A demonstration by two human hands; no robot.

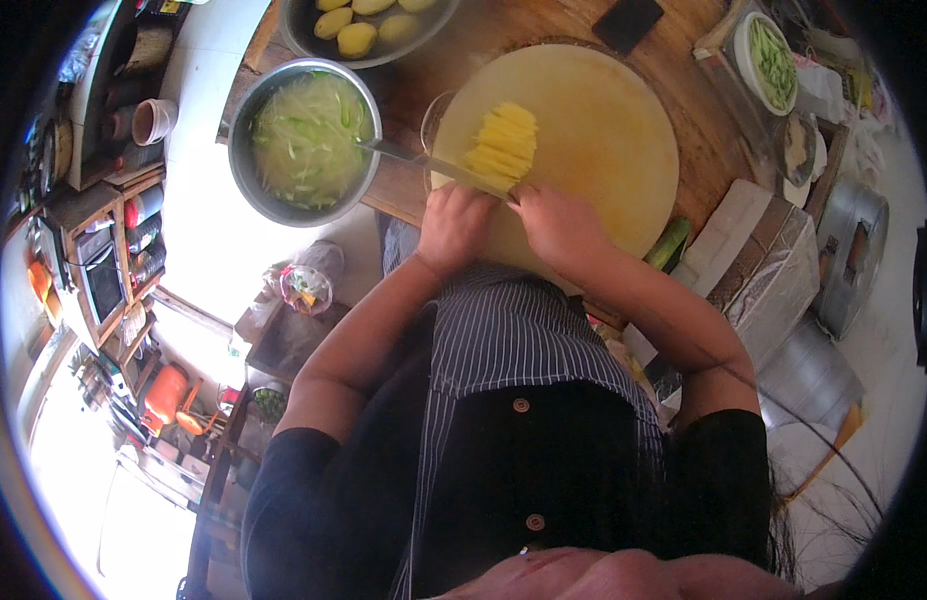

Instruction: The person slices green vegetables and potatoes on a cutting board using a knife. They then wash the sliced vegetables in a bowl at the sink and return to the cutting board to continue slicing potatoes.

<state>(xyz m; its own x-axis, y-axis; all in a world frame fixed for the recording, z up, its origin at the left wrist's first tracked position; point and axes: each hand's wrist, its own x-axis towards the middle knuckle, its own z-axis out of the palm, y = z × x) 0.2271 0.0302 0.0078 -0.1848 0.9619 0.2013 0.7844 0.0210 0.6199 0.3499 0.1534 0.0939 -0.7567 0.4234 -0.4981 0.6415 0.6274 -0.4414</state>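
A fanned stack of yellow potato slices [505,142] lies on a large round cutting board [606,135]. A knife [463,174], seen nearly edge-on, slants along the near side of the stack. Its far-left end reaches over the rim of a metal bowl [238,142], which holds water with pale and green shreds [310,142]. My right hand [557,225] closes its fingers on the knife's near end. Curled against the blade's near side are the fingers of my left hand [456,229]; whether they grip it or something under them is hidden.
Another metal bowl [295,34] with several peeled potatoes [356,39] stands at the back left. A dark flat object [627,25] lies behind the board. To the right are a green cucumber-like vegetable [667,244], a cardboard box [771,262] and a white bowl of green strips [771,64].
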